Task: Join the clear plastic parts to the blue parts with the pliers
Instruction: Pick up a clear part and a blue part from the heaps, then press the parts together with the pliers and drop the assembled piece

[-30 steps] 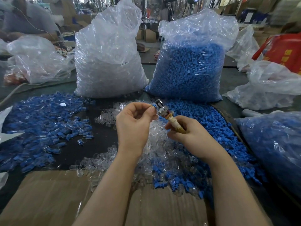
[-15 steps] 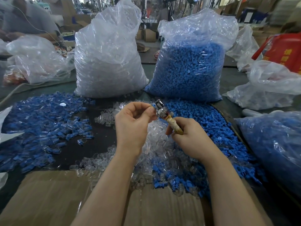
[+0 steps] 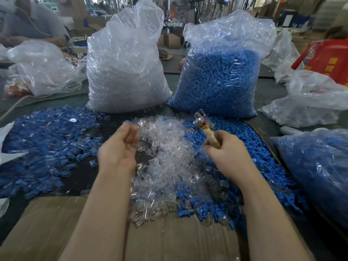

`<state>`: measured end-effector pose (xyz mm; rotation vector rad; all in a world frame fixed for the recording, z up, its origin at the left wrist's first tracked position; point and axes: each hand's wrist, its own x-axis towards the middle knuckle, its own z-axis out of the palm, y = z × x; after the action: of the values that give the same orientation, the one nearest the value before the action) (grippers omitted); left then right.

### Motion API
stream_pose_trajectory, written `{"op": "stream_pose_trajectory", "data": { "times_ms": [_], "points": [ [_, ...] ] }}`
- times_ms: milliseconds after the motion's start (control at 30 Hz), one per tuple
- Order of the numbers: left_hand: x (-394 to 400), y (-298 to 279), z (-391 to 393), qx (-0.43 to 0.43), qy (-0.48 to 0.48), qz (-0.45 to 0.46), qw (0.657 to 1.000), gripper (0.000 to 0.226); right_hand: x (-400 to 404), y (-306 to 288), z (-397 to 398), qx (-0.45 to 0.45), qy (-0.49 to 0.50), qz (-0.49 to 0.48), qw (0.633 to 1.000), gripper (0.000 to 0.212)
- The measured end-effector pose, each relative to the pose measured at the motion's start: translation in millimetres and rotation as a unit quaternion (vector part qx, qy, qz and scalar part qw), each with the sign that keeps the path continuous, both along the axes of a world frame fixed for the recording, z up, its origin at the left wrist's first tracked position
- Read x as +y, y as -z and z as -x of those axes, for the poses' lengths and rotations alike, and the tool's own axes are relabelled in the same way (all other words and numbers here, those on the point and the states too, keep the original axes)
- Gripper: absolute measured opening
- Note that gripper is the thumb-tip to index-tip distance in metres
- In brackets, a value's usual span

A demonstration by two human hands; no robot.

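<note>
Firstly, right hand (image 3: 225, 154) clenched round taped handles of pliers (image 3: 206, 127), metal head tilted up and away, slightly leftward, nothing seen between the jaws. Left hand (image 3: 118, 147) blurred, fingers loosely spread, palm turned inward, apparently grasping nothing. Directly below and between both hands, heap of clear plastic parts (image 3: 165, 159); likely nearest to left hand. Beyond, under right hand and off to its right, loose blue parts (image 3: 248, 146). Far left, pile of joined pieces (image 3: 47, 140).
</note>
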<state>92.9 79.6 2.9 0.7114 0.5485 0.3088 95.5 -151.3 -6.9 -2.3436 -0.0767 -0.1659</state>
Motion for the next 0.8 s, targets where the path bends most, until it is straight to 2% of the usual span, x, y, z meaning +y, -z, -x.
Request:
{"op": "stream_pose_trajectory", "data": {
  "times_ms": [100,233,433,500,633,733,800],
  "points": [
    [28.5,3.9,0.8,0.014,-0.07,0.103,0.992,0.007,-8.2,4.2,-3.2,0.005,0.064,0.029,0.998,0.016],
    [53.4,10.0,9.0,0.006,-0.146,0.222,0.964,0.008,-19.0,6.7,-5.9,0.017,0.137,0.093,0.986,0.019],
    [72.4,11.8,14.1,-0.022,-0.243,0.289,0.926,0.012,-29.1,8.6,-4.2,0.059,0.182,0.123,0.974,0.019],
    [73.1,11.1,14.3,-0.031,-0.25,0.284,0.925,0.013,-29.1,6.9,-4.4,0.074,0.173,0.128,0.974,0.018],
    [65.4,7.7,12.5,0.002,-0.17,0.175,0.97,0.008,-25.9,6.3,-3.0,0.111,0.147,0.155,0.971,0.012],
    [50.6,1.7,9.1,0.048,-0.042,-0.011,0.998,0.008,-21.8,8.0,-1.7,0.111,0.166,0.181,0.963,0.01],
    [40.7,-1.5,7.4,0.058,0.034,-0.168,0.983,0.006,-18.2,9.2,-1.2,0.101,0.183,0.191,0.959,0.011]
  ]
}}
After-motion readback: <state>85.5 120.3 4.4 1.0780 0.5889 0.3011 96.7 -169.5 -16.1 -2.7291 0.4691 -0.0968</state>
